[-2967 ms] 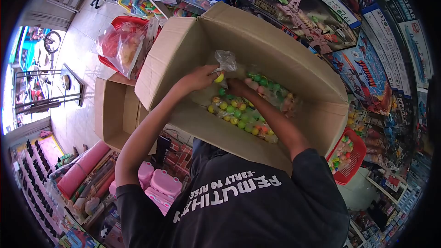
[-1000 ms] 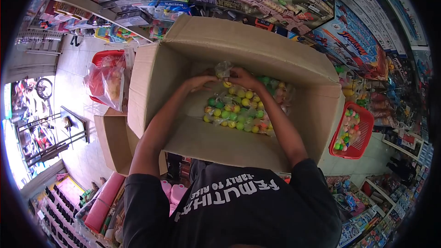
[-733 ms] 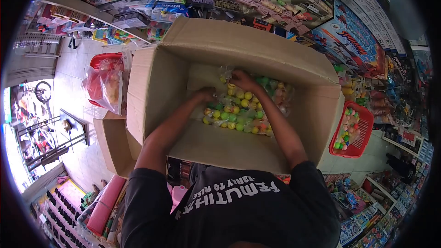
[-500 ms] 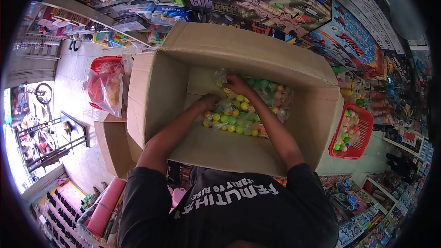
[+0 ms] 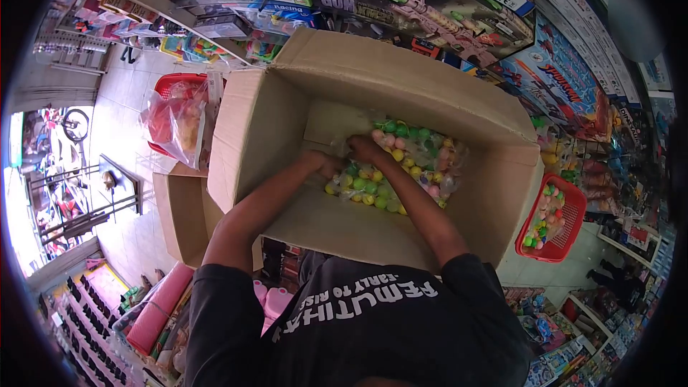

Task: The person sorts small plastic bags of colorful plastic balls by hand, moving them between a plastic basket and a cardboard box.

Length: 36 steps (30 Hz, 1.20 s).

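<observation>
Both my hands reach down into a large open cardboard box [image 5: 330, 233]. Inside lie clear plastic bags of small balls [image 5: 371, 186] in yellow, green and pink. At the left end of the pile, my left hand [image 5: 330, 165] is closed with its fingers curled on clear plastic. Close beside it, a little higher and to the right, my right hand [image 5: 364, 149] pinches the same crumpled clear plastic. The fingertips of both hands are partly hidden, and my right forearm covers some of the balls.
A red basket [image 5: 573, 226] holding bagged colourful balls stands right of the box. On the left are another red basket [image 5: 172, 84] with plastic bags and a smaller open carton [image 5: 188, 208]. Boxed toys, including a toy gun box [image 5: 430, 11], line the far side.
My left hand has shifted slightly right, and my right hand has moved lower, closer to it. The view has shifted a little, and more pink and green balls show beyond my right forearm.
</observation>
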{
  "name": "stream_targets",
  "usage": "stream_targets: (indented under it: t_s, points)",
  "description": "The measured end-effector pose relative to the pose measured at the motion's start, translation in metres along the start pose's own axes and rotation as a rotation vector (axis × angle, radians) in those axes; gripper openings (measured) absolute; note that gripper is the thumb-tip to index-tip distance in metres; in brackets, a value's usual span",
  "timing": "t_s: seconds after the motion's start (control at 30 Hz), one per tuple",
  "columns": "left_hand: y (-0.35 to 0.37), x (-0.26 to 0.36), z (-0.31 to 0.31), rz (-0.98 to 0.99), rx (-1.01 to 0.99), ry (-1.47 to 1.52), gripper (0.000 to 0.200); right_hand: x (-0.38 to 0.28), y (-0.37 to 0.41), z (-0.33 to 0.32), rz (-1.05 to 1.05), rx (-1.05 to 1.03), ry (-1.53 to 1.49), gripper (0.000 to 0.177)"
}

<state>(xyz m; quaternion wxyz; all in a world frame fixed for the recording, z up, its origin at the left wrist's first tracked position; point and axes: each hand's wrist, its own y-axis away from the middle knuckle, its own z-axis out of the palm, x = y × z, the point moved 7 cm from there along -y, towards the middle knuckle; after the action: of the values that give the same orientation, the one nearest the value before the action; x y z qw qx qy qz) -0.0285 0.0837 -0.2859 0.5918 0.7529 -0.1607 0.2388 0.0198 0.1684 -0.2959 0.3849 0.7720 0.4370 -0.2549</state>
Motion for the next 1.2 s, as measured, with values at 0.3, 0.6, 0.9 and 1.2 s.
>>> stream_targets:
  t_s: [0.3,0.6,0.9,1.2]
  points:
    - [-0.018,-0.036,-0.019,-0.205,0.206,-0.032,0.037,0.010,-0.007,0.015,0.042,-0.002,0.169,0.025]
    - [-0.005,-0.026,-0.028,-0.203,0.257,-0.146,0.046,0.005,0.001,0.008,0.102,-0.053,0.252,0.025]
    - [0.008,-0.027,-0.032,-0.330,0.369,-0.057,0.036,-0.005,0.006,-0.020,0.023,-0.098,0.248,0.033]
    - [0.112,0.056,-0.047,-0.217,0.258,-0.256,0.044,-0.069,0.033,-0.097,-0.092,-0.130,0.335,0.051]
